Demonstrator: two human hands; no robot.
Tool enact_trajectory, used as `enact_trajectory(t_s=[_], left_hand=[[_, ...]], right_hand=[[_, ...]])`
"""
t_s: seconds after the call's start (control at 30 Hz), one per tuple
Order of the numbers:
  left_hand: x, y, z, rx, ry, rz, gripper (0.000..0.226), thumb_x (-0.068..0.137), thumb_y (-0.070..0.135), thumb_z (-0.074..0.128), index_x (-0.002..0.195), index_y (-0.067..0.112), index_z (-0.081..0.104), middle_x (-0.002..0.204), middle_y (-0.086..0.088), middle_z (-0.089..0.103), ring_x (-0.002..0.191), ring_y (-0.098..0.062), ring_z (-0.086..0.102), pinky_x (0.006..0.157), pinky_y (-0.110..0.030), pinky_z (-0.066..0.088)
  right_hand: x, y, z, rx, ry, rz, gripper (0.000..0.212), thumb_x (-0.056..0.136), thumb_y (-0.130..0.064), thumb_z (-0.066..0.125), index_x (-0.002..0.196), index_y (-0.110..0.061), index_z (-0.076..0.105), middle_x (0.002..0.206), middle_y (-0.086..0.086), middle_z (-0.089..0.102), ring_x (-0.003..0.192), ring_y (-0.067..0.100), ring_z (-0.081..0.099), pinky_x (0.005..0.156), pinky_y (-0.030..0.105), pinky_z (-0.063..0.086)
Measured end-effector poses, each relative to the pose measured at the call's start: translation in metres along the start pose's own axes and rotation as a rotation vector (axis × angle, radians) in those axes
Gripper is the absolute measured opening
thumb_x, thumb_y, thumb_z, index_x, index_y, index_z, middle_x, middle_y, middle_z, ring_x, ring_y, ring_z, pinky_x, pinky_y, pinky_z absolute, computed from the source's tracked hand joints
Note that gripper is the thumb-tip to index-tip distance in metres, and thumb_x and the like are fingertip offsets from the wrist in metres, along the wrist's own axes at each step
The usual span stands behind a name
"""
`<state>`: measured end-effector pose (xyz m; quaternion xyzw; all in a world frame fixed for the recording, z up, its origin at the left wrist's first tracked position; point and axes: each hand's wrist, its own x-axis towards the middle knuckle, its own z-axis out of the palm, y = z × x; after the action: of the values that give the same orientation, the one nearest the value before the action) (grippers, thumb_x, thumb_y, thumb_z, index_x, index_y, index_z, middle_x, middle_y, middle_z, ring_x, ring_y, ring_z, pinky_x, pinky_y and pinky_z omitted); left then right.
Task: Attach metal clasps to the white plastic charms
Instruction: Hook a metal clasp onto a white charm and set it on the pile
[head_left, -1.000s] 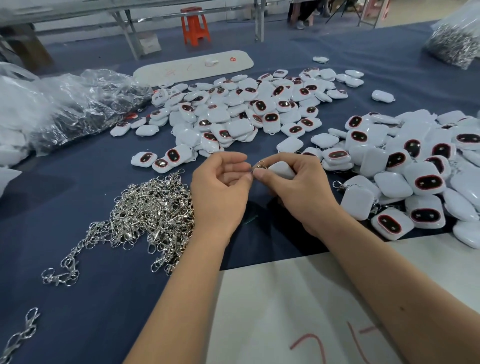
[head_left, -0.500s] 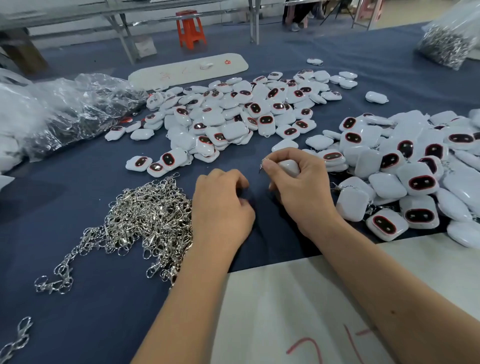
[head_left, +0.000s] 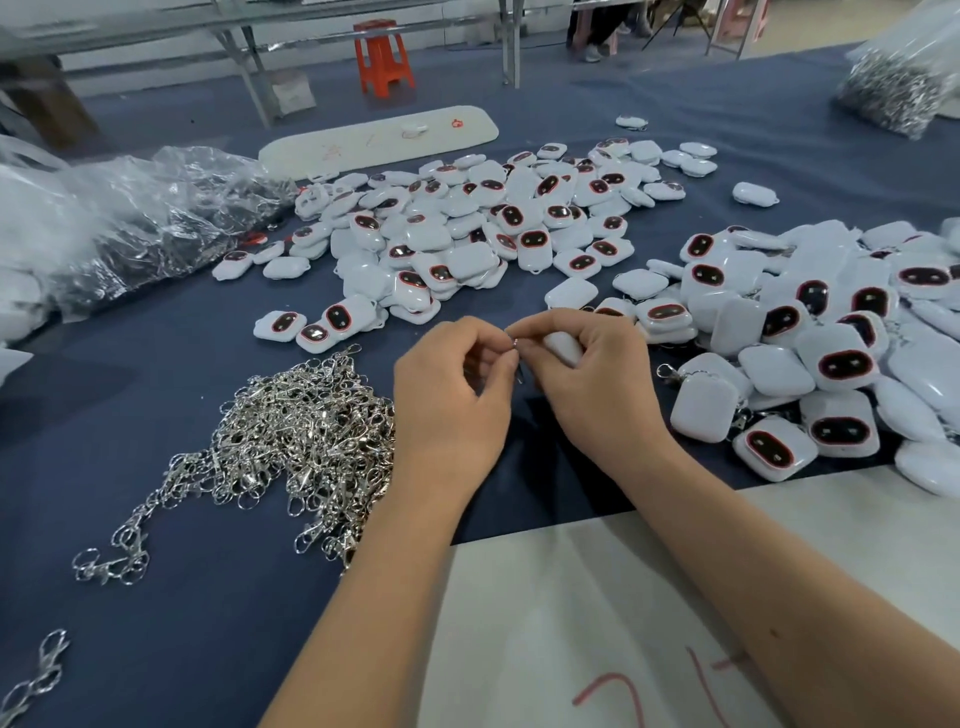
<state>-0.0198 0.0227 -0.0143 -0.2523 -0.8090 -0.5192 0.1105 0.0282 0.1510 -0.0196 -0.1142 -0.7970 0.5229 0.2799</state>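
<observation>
Both grips pinch: right hand (head_left: 597, 384) holds one charm (head_left: 563, 347), left hand (head_left: 452, 395) a small clasp ring (head_left: 514, 343), fingertips meeting mid-worktop, likely to thread it. Clasps (head_left: 306, 431) lie left, charms (head_left: 831, 332) right, within reach.

Operator body in view: 2 bare forearms ending in the left hand (head_left: 451, 410) and right hand (head_left: 602, 384), no sleeves, gloves, rings or wristwear visible, fingernails short and unpainted where they show.

White charm (head_left: 563, 347) in right hand (head_left: 597, 384); clasps (head_left: 306, 431) piled left.
</observation>
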Motion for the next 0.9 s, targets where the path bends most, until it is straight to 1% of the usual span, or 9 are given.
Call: enact_trajectory(t_s=[0.17, 0.27, 0.33, 0.4, 0.47, 0.6, 0.63, 0.73, 0.9], left_hand=[[0.0012, -0.0015, -0.0019, 0.007, -0.011, -0.035, 0.017, 0.085, 0.005, 0.072, 0.080, 0.021, 0.070, 0.076, 0.008, 0.068, 0.072, -0.007, 0.064, 0.067, -0.012, 0.049], [0.0016, 0.0000, -0.0023, -0.035, -0.029, -0.079, 0.018, 0.087, 0.006, 0.072, 0.078, 0.021, 0.070, 0.072, 0.009, 0.069, 0.069, -0.005, 0.063, 0.065, -0.010, 0.048], [0.0013, 0.0019, -0.0019, -0.052, -0.043, -0.106, 0.021, 0.088, 0.007, 0.073, 0.077, 0.024, 0.069, 0.072, 0.011, 0.069, 0.067, -0.004, 0.062, 0.065, -0.009, 0.047], [0.0010, 0.0034, -0.0014, -0.065, -0.044, -0.124, 0.024, 0.089, 0.007, 0.073, 0.076, 0.028, 0.068, 0.071, 0.013, 0.069, 0.066, -0.003, 0.062, 0.065, -0.009, 0.046], [0.0013, 0.0034, -0.0010, -0.092, -0.038, -0.152, 0.023, 0.089, 0.008, 0.073, 0.077, 0.027, 0.069, 0.071, 0.012, 0.069, 0.064, -0.001, 0.061, 0.065, -0.011, 0.046], [0.0029, 0.0030, -0.0004, -0.157, -0.048, -0.221, 0.017, 0.090, 0.007, 0.071, 0.080, 0.020, 0.071, 0.073, 0.007, 0.070, 0.071, -0.016, 0.067, 0.070, -0.025, 0.055], [0.0029, 0.0035, -0.0008, -0.175, -0.049, -0.238, 0.016, 0.091, 0.007, 0.071, 0.081, 0.019, 0.072, 0.073, 0.005, 0.071, 0.071, -0.018, 0.068, 0.071, -0.027, 0.056], [0.0025, 0.0048, -0.0026, -0.231, -0.058, -0.276, 0.013, 0.093, 0.007, 0.068, 0.084, 0.015, 0.073, 0.073, 0.002, 0.071, 0.068, -0.012, 0.065, 0.070, -0.028, 0.056], [0.0031, 0.0062, -0.0034, -0.277, -0.062, -0.308, 0.009, 0.094, 0.006, 0.069, 0.087, 0.010, 0.075, 0.077, -0.004, 0.073, 0.068, -0.011, 0.065, 0.072, -0.031, 0.057]], right_hand=[[-0.0016, -0.0019, 0.0007, -0.031, -0.018, -0.039, 0.016, 0.092, -0.004, 0.071, 0.096, -0.016, 0.081, 0.086, -0.009, 0.078, 0.086, 0.006, 0.072, 0.082, 0.020, 0.055], [-0.0013, -0.0016, 0.0005, -0.037, 0.017, -0.047, 0.016, 0.092, -0.004, 0.072, 0.098, -0.017, 0.080, 0.087, -0.013, 0.076, 0.086, 0.000, 0.070, 0.079, 0.010, 0.048], [-0.0005, -0.0010, 0.0001, -0.041, 0.035, -0.051, 0.014, 0.092, -0.005, 0.073, 0.097, -0.017, 0.078, 0.087, -0.014, 0.075, 0.086, -0.002, 0.069, 0.079, 0.007, 0.046], [-0.0006, -0.0008, -0.0003, -0.047, 0.044, -0.055, 0.013, 0.091, -0.006, 0.075, 0.095, -0.017, 0.078, 0.086, -0.014, 0.075, 0.086, -0.001, 0.068, 0.079, 0.006, 0.046], [-0.0015, -0.0012, 0.0000, -0.047, 0.049, -0.065, 0.012, 0.090, -0.005, 0.075, 0.094, -0.017, 0.077, 0.086, -0.013, 0.075, 0.086, 0.000, 0.069, 0.079, 0.007, 0.046], [-0.0022, -0.0025, 0.0002, -0.057, 0.063, -0.103, 0.011, 0.090, -0.004, 0.074, 0.094, -0.014, 0.077, 0.086, -0.013, 0.074, 0.085, -0.001, 0.068, 0.080, 0.006, 0.045], [-0.0024, -0.0026, 0.0003, -0.057, 0.066, -0.108, 0.011, 0.090, -0.004, 0.075, 0.094, -0.014, 0.077, 0.085, -0.013, 0.074, 0.085, 0.000, 0.068, 0.080, 0.006, 0.045], [-0.0036, -0.0024, 0.0009, -0.054, 0.070, -0.129, 0.012, 0.090, -0.003, 0.074, 0.093, -0.014, 0.077, 0.085, -0.011, 0.075, 0.085, 0.002, 0.069, 0.079, 0.007, 0.045], [-0.0037, -0.0029, 0.0009, -0.057, 0.082, -0.150, 0.012, 0.090, -0.002, 0.074, 0.093, -0.014, 0.076, 0.085, -0.011, 0.075, 0.085, 0.002, 0.069, 0.078, 0.006, 0.045]])
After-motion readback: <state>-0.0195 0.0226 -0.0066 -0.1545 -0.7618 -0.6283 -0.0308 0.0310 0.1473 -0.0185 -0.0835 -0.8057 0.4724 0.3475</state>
